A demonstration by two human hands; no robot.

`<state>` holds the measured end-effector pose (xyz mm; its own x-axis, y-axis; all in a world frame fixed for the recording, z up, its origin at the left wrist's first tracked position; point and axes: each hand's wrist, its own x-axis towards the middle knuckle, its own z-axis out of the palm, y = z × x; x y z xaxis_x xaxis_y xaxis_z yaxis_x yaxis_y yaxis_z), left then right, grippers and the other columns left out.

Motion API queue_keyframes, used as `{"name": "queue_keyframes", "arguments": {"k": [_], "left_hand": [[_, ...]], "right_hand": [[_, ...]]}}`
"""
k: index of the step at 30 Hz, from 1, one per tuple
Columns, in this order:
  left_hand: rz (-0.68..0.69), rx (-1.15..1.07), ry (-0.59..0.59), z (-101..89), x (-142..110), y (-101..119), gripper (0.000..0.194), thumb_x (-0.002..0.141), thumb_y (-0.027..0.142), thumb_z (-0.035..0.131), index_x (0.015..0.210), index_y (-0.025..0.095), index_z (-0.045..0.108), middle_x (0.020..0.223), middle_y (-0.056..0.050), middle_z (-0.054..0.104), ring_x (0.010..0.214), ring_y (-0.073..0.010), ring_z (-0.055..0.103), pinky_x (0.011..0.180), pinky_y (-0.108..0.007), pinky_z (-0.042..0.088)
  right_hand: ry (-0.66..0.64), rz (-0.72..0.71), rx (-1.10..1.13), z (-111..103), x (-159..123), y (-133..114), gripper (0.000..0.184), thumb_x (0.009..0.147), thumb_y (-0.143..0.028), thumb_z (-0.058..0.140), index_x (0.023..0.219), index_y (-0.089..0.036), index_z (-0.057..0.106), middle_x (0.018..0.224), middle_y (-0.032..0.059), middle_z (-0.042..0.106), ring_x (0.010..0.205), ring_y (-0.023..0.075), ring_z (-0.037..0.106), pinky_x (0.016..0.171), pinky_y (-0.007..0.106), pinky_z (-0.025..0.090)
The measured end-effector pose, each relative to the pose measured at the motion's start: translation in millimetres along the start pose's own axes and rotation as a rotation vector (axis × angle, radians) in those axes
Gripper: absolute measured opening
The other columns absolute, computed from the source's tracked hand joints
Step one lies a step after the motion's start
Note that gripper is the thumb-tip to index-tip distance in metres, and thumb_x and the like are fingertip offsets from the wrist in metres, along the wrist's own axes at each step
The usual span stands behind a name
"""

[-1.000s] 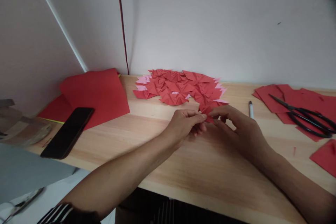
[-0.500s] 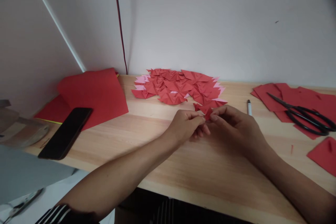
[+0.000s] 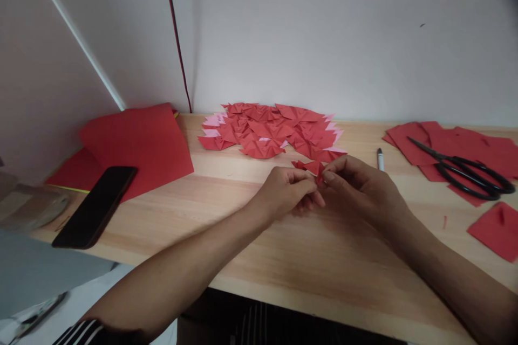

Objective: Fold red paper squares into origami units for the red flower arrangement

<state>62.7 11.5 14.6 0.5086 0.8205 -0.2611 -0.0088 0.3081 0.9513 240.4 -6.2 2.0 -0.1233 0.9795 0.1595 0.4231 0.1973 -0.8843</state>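
Between my fingertips is a small folded piece of red paper (image 3: 317,168), mostly covered by the fingers. My left hand (image 3: 292,188) pinches it from the left, and my right hand (image 3: 358,182) pinches its right side with thumb and forefinger. Both hands hover over the wooden table (image 3: 210,210). Just beyond them, close to the wall, lies a spread pile of folded red paper pieces (image 3: 271,128), with pink ones showing at both ends.
Black-handled scissors (image 3: 465,170) lie on red paper sheets (image 3: 441,143) at right. A marker (image 3: 380,159) stands out beside my right hand. A single red square (image 3: 496,230) is nearer. At left are large red sheets (image 3: 141,145), a phone (image 3: 95,207) and a clear container (image 3: 36,206).
The view has shifted slightly, so everything sits a little further left. Both hands keep their pinch on the small red paper, whose visible part has turned slightly.
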Motion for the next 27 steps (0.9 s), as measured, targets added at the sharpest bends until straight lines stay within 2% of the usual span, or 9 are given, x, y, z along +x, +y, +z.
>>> {"name": "queue_keyframes", "arguments": {"k": [4, 8, 14, 20, 27], "left_hand": [[0.02, 0.024, -0.016, 0.5, -0.3, 0.5, 0.015, 0.077, 0.014, 0.057, 0.063, 0.012, 0.06, 0.063, -0.003, 0.065, 0.048, -0.0057, 0.052, 0.047, -0.018, 0.04], [0.021, 0.049, -0.002, 1.5, 1.2, -3.1, 0.017, 0.079, 0.022, 0.062, 0.065, 0.012, 0.059, 0.062, -0.002, 0.065, 0.047, -0.0056, 0.051, 0.046, -0.018, 0.04], [0.109, 0.108, 0.033, 1.9, -0.4, -7.0, 0.023, 0.082, 0.023, 0.059, 0.061, 0.012, 0.06, 0.058, -0.001, 0.062, 0.049, -0.0055, 0.051, 0.05, -0.017, 0.04], [0.133, 0.128, 0.043, 1.4, -2.0, -4.5, 0.023, 0.082, 0.023, 0.06, 0.062, 0.012, 0.062, 0.059, -0.001, 0.063, 0.049, -0.0059, 0.052, 0.051, -0.018, 0.041], [0.122, 0.117, 0.064, 2.7, -3.3, -3.2, 0.022, 0.082, 0.021, 0.059, 0.062, 0.012, 0.063, 0.059, -0.001, 0.063, 0.048, -0.0056, 0.051, 0.05, -0.018, 0.041]], "right_hand": [[0.008, -0.012, -0.006, -0.2, -1.6, -1.3, 0.022, 0.088, -0.043, 0.059, 0.08, -0.022, 0.058, 0.075, 0.0002, 0.061, 0.069, 0.015, 0.055, 0.063, 0.029, 0.042], [0.014, -0.02, -0.056, -0.1, -2.4, -3.3, 0.02, 0.089, -0.041, 0.057, 0.08, -0.022, 0.058, 0.075, 0.0002, 0.06, 0.067, 0.0148, 0.053, 0.061, 0.029, 0.041], [0.049, -0.018, -0.095, 2.8, -5.2, -9.3, 0.017, 0.088, -0.038, 0.059, 0.082, -0.023, 0.059, 0.075, 0.0006, 0.062, 0.068, 0.0156, 0.054, 0.061, 0.03, 0.041], [0.063, 0.0, -0.021, 3.7, -3.7, -7.3, 0.02, 0.085, -0.042, 0.06, 0.079, -0.023, 0.058, 0.076, 0.0013, 0.064, 0.067, 0.0161, 0.057, 0.061, 0.03, 0.044], [0.09, -0.002, -0.007, 6.6, -3.4, -7.1, 0.017, 0.085, -0.037, 0.063, 0.078, -0.022, 0.057, 0.074, 0.0005, 0.064, 0.065, 0.0146, 0.058, 0.06, 0.028, 0.045]]}}
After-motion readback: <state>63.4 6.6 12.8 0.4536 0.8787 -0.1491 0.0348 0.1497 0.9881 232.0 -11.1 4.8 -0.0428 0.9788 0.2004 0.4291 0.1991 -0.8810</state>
